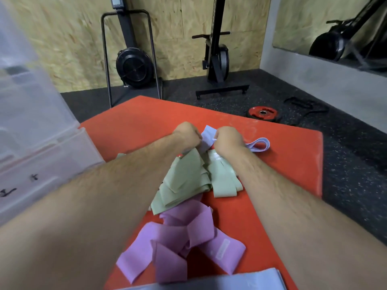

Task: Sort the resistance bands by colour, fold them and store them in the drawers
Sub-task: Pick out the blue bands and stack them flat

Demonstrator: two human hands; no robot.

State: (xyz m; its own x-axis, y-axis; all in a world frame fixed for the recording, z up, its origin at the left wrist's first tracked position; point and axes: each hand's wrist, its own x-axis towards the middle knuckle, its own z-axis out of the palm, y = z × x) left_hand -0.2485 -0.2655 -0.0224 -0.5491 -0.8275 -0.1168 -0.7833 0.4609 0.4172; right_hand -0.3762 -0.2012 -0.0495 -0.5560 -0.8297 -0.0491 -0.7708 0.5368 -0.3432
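Fingers of left hand [186,133] and right hand [227,139] pinch the pale blue band [207,135]; if it slips mid-fold it may fall among the green bands [188,181]

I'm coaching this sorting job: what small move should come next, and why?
Probably carry the pale lilac band, pinched by the left hand and right hand above the green bands, over to the matching looped band, since colours belong together.
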